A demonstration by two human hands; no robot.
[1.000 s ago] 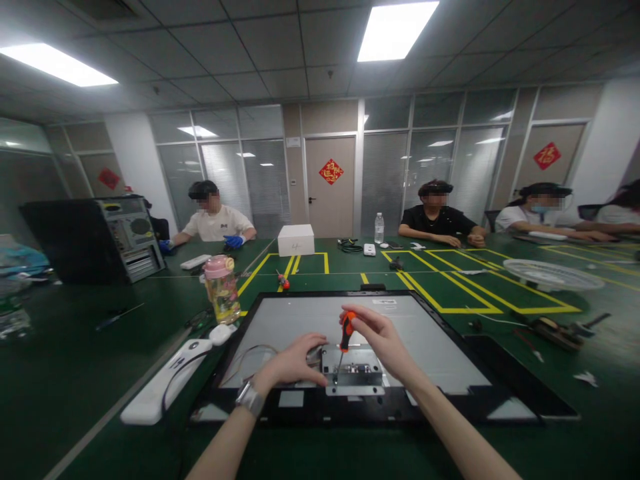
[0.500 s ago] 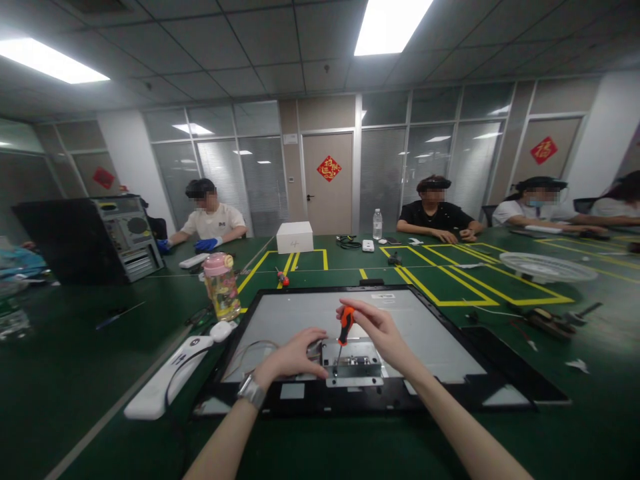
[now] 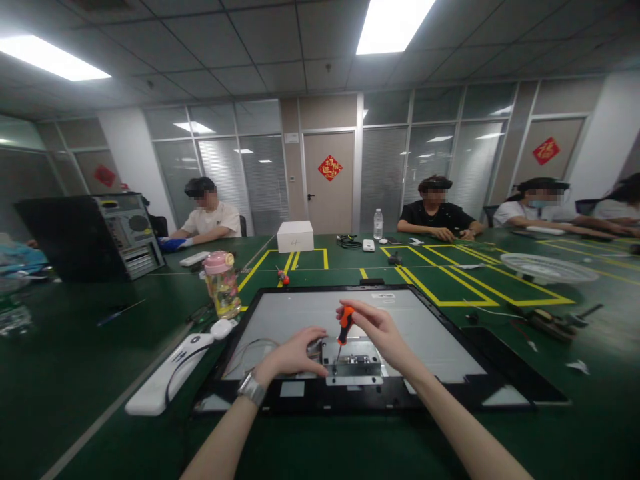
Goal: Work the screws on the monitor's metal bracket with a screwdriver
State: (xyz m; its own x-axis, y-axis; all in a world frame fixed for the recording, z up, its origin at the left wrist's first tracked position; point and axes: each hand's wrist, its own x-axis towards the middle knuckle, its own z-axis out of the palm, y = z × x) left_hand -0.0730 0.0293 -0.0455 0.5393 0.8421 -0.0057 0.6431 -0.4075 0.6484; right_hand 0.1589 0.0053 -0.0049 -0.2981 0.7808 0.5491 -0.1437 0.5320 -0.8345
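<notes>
A monitor panel [image 3: 440, 347] lies face down on the green table, its grey back up inside a black frame. A small metal bracket [image 3: 357, 367] sits on it near the front edge. My right hand [image 3: 380, 332] is closed round an orange-handled screwdriver [image 3: 343, 327], held upright with its tip down at the bracket's left part. My left hand [image 3: 295, 357] rests on the panel just left of the bracket, fingers curled against the bracket's left end. A watch is on my left wrist.
A pink-lidded bottle [image 3: 221, 285] and a white power strip [image 3: 167, 375] lie left of the panel. A computer case [image 3: 100, 237] stands far left, a white box [image 3: 295, 236] at the back, a fan grille [image 3: 547, 267] to the right. Several people sit across the table.
The view has shifted slightly downwards. Both hands stay at the bracket with the screwdriver upright; the person at the back left has pulled the gloved hands in.
</notes>
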